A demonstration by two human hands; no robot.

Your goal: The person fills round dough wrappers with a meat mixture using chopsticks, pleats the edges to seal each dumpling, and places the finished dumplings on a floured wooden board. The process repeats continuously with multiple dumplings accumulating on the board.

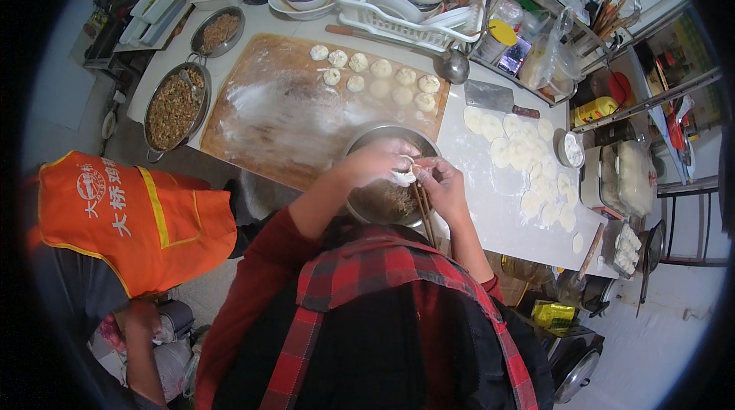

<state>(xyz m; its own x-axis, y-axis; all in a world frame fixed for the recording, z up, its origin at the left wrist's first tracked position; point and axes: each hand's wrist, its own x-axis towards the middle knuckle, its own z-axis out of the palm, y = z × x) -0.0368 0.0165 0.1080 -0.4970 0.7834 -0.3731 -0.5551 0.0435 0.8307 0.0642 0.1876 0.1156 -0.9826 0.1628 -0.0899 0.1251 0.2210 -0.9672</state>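
My left hand [379,163] cups a small dough bun [405,171] above a metal bowl of filling [382,197]. My right hand [442,183] pinches the edge of that dough and also holds a pair of chopsticks [425,215], which point down towards me. Beyond the bowl, several pleated buns [380,68] stand in two rows on a floured wooden board [258,149]. Many flat dough wrappers [517,149] lie overlapping on the white table to the right, near a cleaver [488,95]. Part of the filling is hidden by my hands.
A pan of chopped filling [175,105] and a smaller bowl of filling [218,32] stand at the left. A ladle [456,66] lies by a dish basket [402,22]. A bowl of flour [571,149] and a rolling pin [591,249] are at the right. A person in an orange apron [132,220] is at the left.
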